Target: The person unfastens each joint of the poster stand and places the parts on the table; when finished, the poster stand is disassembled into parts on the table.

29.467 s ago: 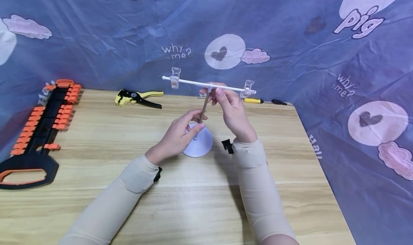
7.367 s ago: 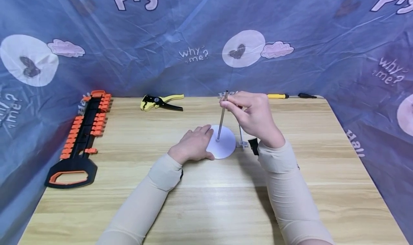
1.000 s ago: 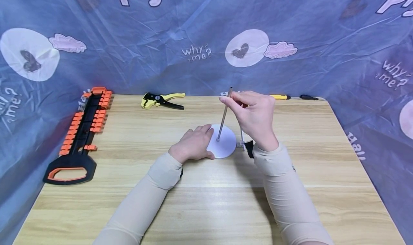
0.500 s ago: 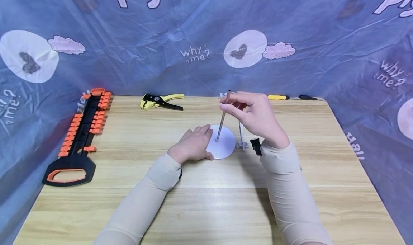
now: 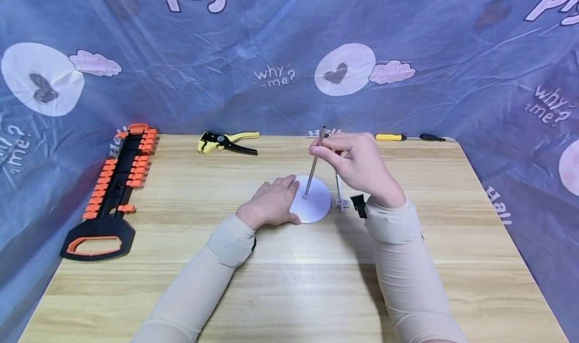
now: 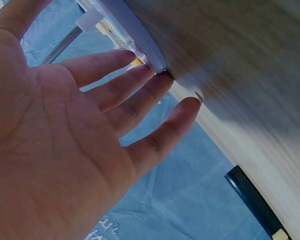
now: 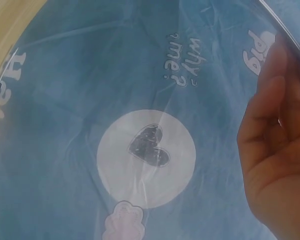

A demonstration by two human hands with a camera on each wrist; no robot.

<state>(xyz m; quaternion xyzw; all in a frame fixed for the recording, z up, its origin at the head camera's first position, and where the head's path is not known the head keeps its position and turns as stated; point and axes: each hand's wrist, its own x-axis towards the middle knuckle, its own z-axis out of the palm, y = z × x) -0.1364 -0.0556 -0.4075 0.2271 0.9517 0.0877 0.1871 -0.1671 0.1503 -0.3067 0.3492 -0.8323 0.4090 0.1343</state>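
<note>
My left hand (image 5: 271, 202) holds the round white base (image 5: 312, 207) flat on the table, thumb at its near rim and fingers at its far side. In the left wrist view those fingers (image 6: 140, 100) are nearly straight, their tips at the rim. A thin metal rod (image 5: 312, 175) stands slightly tilted in the base's central socket. Close to its top my right hand (image 5: 362, 164) pinches it between thumb and fingers. Beyond the base's right side lies the white crossbar (image 5: 339, 186) with a clear clip (image 5: 341, 203); my right hand hides its far part.
Yellow and black wire strippers (image 5: 221, 143) lie at the back edge. Right of them lies a yellow-handled screwdriver (image 5: 390, 137). A black rack with orange tabs (image 5: 119, 182) occupies the left side. A patterned blue sheet (image 5: 203, 72) hangs behind the table.
Much earlier the crossbar sat atop the rod; now it lies on the table and the rod's top is bare. Over the last second the right fingers shifted around the rod; the left hand stayed put.
</note>
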